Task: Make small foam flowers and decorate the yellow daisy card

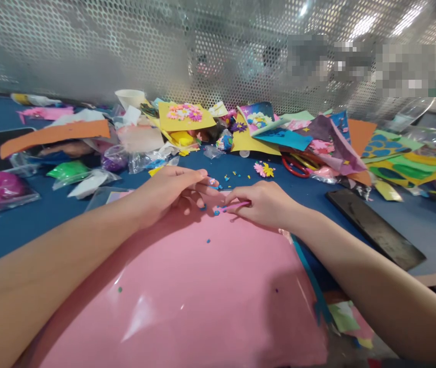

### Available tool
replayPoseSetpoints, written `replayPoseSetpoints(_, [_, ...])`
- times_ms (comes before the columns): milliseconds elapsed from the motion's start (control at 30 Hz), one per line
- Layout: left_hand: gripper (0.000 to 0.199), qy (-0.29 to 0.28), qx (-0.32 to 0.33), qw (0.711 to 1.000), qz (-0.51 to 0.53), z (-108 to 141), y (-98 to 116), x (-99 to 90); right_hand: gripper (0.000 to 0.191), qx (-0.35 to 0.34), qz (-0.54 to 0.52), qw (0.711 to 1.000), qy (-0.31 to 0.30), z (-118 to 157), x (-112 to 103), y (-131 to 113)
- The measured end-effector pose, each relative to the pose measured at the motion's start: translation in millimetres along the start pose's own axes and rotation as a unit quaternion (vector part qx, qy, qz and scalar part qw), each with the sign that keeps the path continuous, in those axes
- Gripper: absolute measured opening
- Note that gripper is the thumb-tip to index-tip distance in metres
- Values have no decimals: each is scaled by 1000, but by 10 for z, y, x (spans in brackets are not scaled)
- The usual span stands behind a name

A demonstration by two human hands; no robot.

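Observation:
A large pink sheet under a glossy clear cover lies in front of me. At its far edge, my right hand pinches a thin pink tool, whose tip is at small blue pieces on the sheet. My left hand hovers just left of them, fingers spread and slightly curled, with small white and blue bits near its index fingertip. A lone blue bit sits nearer to me. Beyond the hands are scattered yellow and blue bits and a pink and yellow flower cluster.
Colored paper, foam sheets and bagged clay line the back of the blue table. Red-handled scissors lie behind my right hand, and a dark flat slab lies to its right. A paper cup stands against the perforated metal screen.

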State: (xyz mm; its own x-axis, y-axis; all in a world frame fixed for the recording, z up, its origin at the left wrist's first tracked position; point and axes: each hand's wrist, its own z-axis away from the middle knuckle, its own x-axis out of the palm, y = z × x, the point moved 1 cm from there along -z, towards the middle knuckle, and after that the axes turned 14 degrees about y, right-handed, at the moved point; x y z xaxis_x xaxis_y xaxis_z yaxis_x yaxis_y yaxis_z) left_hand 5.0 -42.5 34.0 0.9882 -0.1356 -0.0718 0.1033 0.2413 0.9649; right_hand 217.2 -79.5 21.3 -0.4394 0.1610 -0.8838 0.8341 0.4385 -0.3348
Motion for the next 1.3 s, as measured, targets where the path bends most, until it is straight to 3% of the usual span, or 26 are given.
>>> replayPoseSetpoints(200, [23, -22, -7, 1000, -1, 23, -14, 3, 22, 19, -51, 996, 66, 2, -18, 16])
replayPoseSetpoints(333, [25, -83, -24, 996, 8, 45, -43, 16, 36, 8, -99, 982, 158, 12, -36, 0])
replayPoseSetpoints(433, [25, -117, -32, 993, 10, 48, -76, 13, 34, -17, -148, 971, 190, 30, -28, -14])
replayPoseSetpoints(767, [34, -167, -31, 985, -38, 122, -57, 41, 17, -51, -144, 970, 187, 52, -27, -61])
replayPoseSetpoints(967, [35, -190, -39, 980, -39, 131, -68, 41, 21, -58, -131, 973, 180, 60, -37, -78])
replayPoseSetpoints(1200, [16, -195, -30, 979, -57, 139, -63, 44, 19, -100, -105, 976, 164, 70, -66, -73])
replayPoseSetpoints(1300, [19, -205, -27, 976, -68, 142, -63, 44, 20, -111, -82, 976, 166, 76, -84, -78])
